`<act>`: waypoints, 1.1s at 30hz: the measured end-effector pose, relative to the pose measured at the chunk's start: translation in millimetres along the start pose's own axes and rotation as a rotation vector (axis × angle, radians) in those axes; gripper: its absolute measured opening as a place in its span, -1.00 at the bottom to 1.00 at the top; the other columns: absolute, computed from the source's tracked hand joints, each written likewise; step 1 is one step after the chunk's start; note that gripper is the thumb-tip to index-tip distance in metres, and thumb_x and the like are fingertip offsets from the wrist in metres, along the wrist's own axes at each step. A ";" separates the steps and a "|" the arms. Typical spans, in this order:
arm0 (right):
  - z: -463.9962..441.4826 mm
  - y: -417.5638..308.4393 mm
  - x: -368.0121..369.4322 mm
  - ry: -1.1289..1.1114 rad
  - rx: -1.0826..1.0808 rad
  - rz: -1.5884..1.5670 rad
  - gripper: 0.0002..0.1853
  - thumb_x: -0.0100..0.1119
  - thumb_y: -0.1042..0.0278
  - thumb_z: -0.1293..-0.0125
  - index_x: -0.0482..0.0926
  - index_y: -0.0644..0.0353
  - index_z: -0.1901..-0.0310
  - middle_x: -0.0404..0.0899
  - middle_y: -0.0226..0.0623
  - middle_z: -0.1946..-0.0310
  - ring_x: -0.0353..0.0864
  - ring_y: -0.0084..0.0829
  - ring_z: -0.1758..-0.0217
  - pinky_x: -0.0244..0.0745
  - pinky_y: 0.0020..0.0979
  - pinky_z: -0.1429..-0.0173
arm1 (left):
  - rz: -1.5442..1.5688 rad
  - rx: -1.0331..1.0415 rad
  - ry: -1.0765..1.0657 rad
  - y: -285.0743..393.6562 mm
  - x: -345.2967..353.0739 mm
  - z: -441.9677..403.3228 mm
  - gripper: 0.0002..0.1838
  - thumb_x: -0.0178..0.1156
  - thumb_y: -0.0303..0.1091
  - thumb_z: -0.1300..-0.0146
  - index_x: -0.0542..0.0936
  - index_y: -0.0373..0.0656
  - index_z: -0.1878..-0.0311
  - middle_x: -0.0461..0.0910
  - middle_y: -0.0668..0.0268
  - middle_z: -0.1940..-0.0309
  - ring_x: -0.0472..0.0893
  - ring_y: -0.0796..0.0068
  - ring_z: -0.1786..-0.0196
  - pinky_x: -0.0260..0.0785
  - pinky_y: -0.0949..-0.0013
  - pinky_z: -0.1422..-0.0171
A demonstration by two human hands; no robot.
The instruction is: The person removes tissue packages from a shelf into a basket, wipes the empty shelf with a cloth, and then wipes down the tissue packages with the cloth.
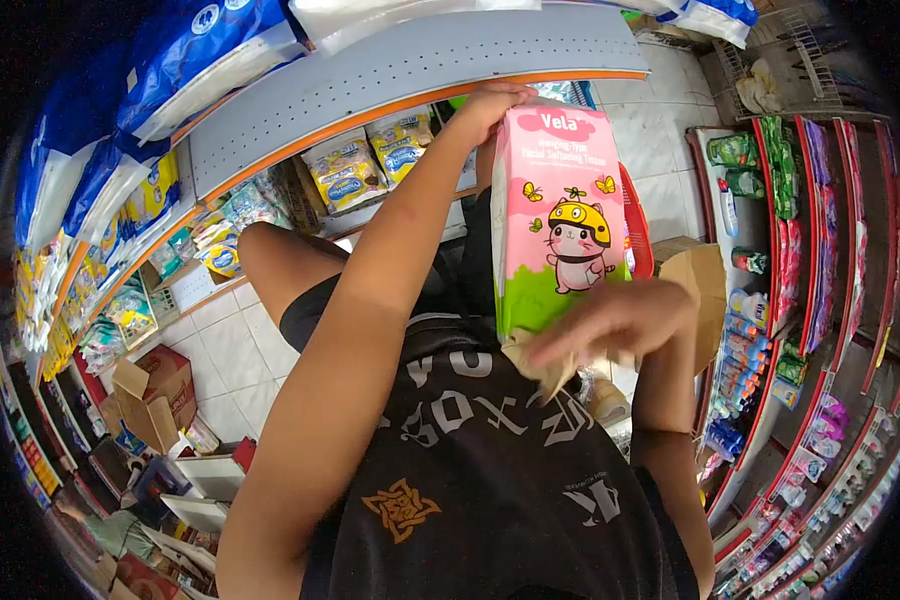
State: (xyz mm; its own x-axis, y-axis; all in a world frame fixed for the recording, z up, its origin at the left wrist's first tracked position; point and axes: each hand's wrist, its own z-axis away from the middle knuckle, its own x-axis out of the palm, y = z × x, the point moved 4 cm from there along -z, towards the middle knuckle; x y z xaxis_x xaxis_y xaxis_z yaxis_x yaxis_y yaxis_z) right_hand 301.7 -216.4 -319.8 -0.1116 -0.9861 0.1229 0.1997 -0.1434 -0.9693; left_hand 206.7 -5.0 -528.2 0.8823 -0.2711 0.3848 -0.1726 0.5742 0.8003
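Shelf w/ blue pkts | Vela tissue pk, contents hidden | L hand grips top | R hand pinches cloth

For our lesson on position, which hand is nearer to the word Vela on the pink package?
Left. The left hand is at the top corner of the pink package, beside the word Vela; the right hand is by its bottom end.

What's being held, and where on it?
Left hand grips the Vela facial tissue pack by its top-left corner; blurred right hand seems to hold a beige cloth, grip point unclear.
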 end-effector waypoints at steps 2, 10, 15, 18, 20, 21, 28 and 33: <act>21.4 12.8 -33.9 0.538 -0.060 0.077 -0.63 0.03 0.53 -0.23 0.50 0.19 -0.10 0.62 -0.24 0.11 0.61 -0.40 0.07 0.47 -0.41 -0.06 | 0.004 -0.014 -0.018 -1.2 1.2 -2.5 -0.76 0.13 -0.35 -0.29 0.61 -0.14 0.01 0.63 0.35 0.14 0.62 0.56 0.19 0.52 0.43 0.10; 8.5 57.1 -111.0 1.226 -0.050 0.510 -0.55 -0.02 0.61 -0.22 0.45 0.09 -0.16 0.44 -0.20 -0.19 0.40 -0.30 -0.28 0.26 -0.36 -0.32 | 0.004 -0.011 0.012 5.1 -1.9 4.0 -0.78 0.11 -0.38 -0.29 0.62 -0.16 0.05 0.64 0.32 0.20 0.59 0.54 0.20 0.46 0.46 0.09; 1.9 25.0 -7.0 0.625 0.121 0.350 -0.61 0.01 0.78 0.07 0.59 0.21 0.18 0.57 -0.13 0.01 0.50 -0.24 -0.16 0.40 -0.31 -0.18 | -0.006 -0.042 -0.013 1.8 -4.7 1.4 -0.79 0.15 -0.36 -0.27 0.64 -0.13 0.08 0.65 0.34 0.23 0.59 0.59 0.24 0.47 0.47 0.19; 5.7 31.5 34.4 0.011 -0.051 -0.004 -0.67 0.05 0.69 -0.12 0.57 0.23 0.06 0.56 -0.18 -0.03 0.50 -0.34 -0.17 0.38 -0.34 -0.22 | 0.001 -0.068 -0.016 -0.8 -1.1 0.6 -0.79 0.15 -0.34 -0.27 0.64 -0.12 0.07 0.65 0.36 0.25 0.59 0.60 0.27 0.46 0.49 0.21; 16.1 33.7 25.0 0.064 -0.035 -0.070 -0.67 0.06 0.63 -0.20 0.53 0.22 -0.02 0.54 -0.20 -0.07 0.49 -0.33 -0.18 0.37 -0.33 -0.23 | -0.032 -0.058 -0.020 -1.5 1.5 -2.8 -0.79 0.14 -0.34 -0.27 0.64 -0.10 0.07 0.65 0.37 0.25 0.59 0.61 0.28 0.45 0.50 0.23; 28.6 29.9 5.9 0.231 -0.070 -0.042 -0.66 0.06 0.61 -0.22 0.51 0.21 -0.06 0.53 -0.21 -0.09 0.49 -0.32 -0.18 0.38 -0.32 -0.23 | -0.073 -0.053 -0.012 -0.9 1.8 -3.3 -0.79 0.14 -0.34 -0.27 0.64 -0.08 0.06 0.64 0.38 0.26 0.58 0.62 0.29 0.44 0.50 0.24; 66.9 67.8 -124.7 1.543 0.080 -0.059 -0.70 0.13 0.28 -0.27 0.48 0.24 0.03 0.58 -0.31 0.24 0.56 -0.50 0.17 0.51 -0.43 0.10 | -0.364 -0.112 -0.269 17.1 -0.1 -15.8 -0.67 0.13 -0.24 -0.30 0.52 -0.08 -0.10 0.57 0.32 0.07 0.56 0.55 0.07 0.45 0.47 0.02; 42.0 102.0 -98.4 1.972 0.151 0.255 -0.77 0.22 0.32 -0.22 0.47 0.25 0.17 0.57 -0.31 0.38 0.53 -0.59 0.38 0.45 -0.51 0.30 | -0.403 -0.257 -0.366 51.3 37.5 7.5 -0.54 0.16 0.00 -0.27 0.52 -0.05 -0.13 0.51 0.33 -0.06 0.49 0.56 -0.05 0.39 0.40 -0.13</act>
State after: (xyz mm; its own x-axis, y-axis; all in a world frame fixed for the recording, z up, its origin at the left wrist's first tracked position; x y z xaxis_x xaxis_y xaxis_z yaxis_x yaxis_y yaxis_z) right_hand 373.9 -137.5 -421.8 -0.7754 0.4393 -0.4536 0.4352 -0.1487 -0.8880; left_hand 227.7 8.5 -469.3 0.6399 -0.7287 0.2441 0.2957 0.5266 0.7970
